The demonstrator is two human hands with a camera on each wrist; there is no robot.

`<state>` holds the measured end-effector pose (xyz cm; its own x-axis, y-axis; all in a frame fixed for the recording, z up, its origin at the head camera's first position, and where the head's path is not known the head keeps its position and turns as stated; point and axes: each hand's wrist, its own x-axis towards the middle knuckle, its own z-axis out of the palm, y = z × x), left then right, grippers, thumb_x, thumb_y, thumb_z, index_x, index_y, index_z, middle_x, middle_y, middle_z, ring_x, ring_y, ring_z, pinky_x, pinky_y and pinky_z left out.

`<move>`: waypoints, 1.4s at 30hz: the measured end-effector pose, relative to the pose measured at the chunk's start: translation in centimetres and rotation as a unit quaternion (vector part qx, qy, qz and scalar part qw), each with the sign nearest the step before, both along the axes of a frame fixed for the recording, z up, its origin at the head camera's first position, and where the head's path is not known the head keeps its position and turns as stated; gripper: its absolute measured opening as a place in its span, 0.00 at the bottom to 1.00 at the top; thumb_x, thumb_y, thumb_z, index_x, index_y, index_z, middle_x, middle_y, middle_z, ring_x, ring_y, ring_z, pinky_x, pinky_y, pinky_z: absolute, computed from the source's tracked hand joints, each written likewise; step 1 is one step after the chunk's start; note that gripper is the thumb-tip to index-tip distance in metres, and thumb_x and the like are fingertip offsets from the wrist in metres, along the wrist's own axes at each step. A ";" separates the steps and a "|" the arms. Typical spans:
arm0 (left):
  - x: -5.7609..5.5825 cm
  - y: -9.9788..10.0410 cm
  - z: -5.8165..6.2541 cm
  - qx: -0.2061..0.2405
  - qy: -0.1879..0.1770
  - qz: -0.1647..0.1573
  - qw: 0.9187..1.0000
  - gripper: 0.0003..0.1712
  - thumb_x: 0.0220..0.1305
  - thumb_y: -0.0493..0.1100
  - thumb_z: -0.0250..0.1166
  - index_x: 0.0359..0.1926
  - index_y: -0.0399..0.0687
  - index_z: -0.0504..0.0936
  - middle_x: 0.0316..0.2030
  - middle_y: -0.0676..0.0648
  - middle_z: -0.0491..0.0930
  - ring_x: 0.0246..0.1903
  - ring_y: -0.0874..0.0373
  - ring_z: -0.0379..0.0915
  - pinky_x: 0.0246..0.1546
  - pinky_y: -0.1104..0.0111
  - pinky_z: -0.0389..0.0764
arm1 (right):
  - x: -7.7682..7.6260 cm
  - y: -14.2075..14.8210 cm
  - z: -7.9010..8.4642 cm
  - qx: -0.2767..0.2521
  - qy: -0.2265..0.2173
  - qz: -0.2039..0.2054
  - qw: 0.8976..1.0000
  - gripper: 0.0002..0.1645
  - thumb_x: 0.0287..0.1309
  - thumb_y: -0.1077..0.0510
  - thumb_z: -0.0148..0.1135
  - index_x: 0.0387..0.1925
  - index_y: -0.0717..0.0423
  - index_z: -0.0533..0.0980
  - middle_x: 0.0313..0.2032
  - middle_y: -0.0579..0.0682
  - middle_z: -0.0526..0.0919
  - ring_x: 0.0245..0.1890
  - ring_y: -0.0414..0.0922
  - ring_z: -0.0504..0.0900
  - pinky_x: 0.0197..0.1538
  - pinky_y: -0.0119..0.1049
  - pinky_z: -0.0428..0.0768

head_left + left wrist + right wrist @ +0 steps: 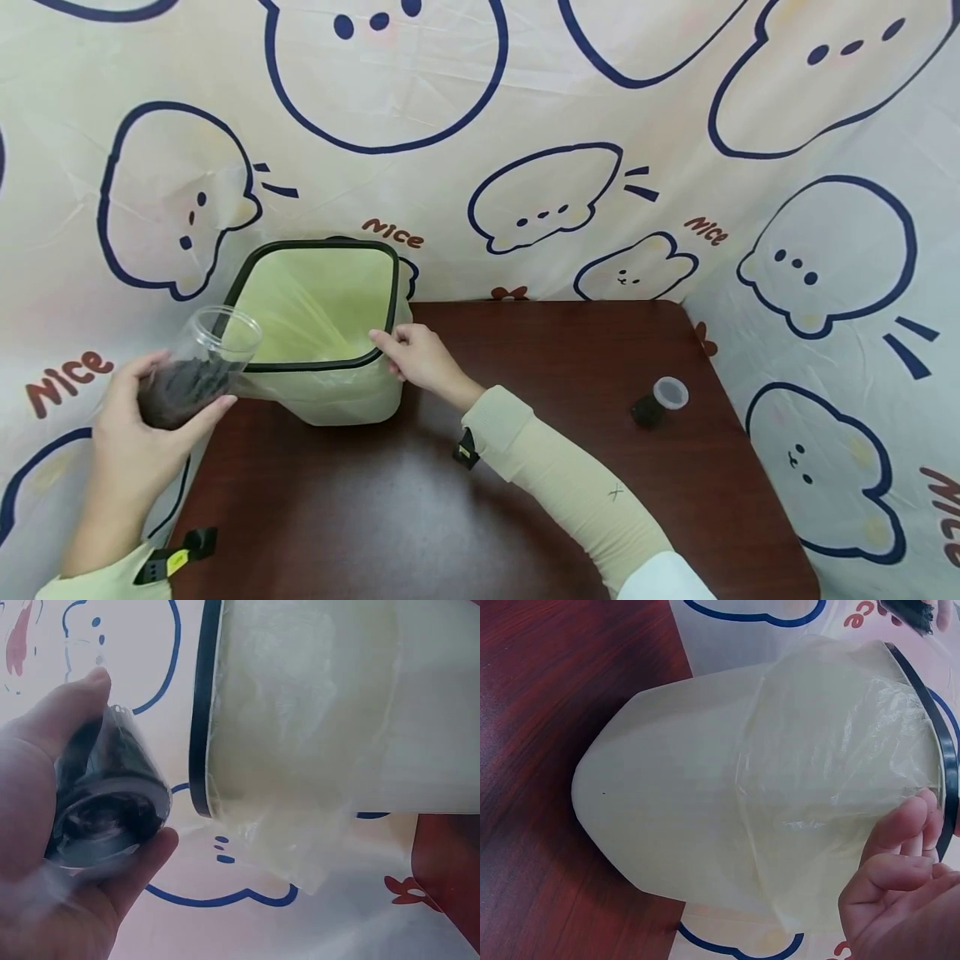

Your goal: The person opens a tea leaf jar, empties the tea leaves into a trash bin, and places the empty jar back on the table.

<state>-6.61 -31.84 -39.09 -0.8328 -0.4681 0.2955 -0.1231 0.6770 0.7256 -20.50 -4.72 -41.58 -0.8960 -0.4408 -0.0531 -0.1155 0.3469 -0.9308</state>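
Note:
My left hand (146, 433) grips a clear plastic cup (225, 333) with dark stuff in its lower part. The cup leans to the right, its mouth at the left edge of a trash bin (341, 408). In the left wrist view the cup's base (109, 825) faces the camera, thumb and fingers around its side. The bin has a dark rim (315, 365) and a thin plastic liner (840, 750) folded over its outside. My right hand (420, 354) holds the bin's right rim, thumb on top and fingers curled below on the outside.
The bin stands on the back left of a dark red-brown table (525, 500). On the table's right lies a small dark item (647, 412) against a round, whitish lid-like piece (671, 392). A printed cloth (435, 192) hangs behind and beside the table.

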 end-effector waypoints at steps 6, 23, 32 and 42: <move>-0.7 -0.2 0.6 -0.039 0.052 -0.015 0.998 0.50 0.36 0.38 0.79 0.64 0.58 0.68 0.58 0.44 0.69 0.54 0.58 0.61 0.52 0.81 0.55 | 0.1 0.1 -0.1 -0.002 -0.007 -0.003 1.000 0.28 0.61 0.38 0.54 0.18 0.55 0.70 0.14 0.48 0.75 0.18 0.52 0.76 0.20 0.33 0.68; -3.5 -1.6 3.3 -0.140 0.039 -0.101 0.984 0.51 0.38 0.29 0.76 0.66 0.44 0.63 0.59 0.32 0.63 0.57 0.35 0.57 0.58 0.43 0.56 | 0.0 0.0 -0.1 -0.002 0.002 -0.004 1.000 0.29 0.60 0.36 0.53 0.18 0.55 0.70 0.15 0.48 0.75 0.15 0.41 0.73 0.20 0.33 0.69; -4.8 -1.6 4.2 -0.175 -0.002 -0.131 0.976 0.50 0.43 0.29 0.74 0.68 0.43 0.60 0.61 0.30 0.59 0.58 0.32 0.53 0.59 0.42 0.55 | -0.1 0.0 -0.2 -0.006 -0.001 -0.001 1.000 0.28 0.60 0.37 0.53 0.18 0.55 0.70 0.15 0.48 0.76 0.16 0.45 0.74 0.20 0.32 0.69; -5.6 -1.7 4.6 -0.213 0.031 -0.163 0.963 0.47 0.36 0.24 0.74 0.62 0.39 0.66 0.56 0.30 0.63 0.56 0.31 0.54 0.59 0.42 0.53 | -0.2 -0.1 -0.4 -0.006 0.000 0.002 1.000 0.29 0.60 0.36 0.53 0.18 0.55 0.70 0.15 0.49 0.76 0.18 0.49 0.76 0.21 0.32 0.70</move>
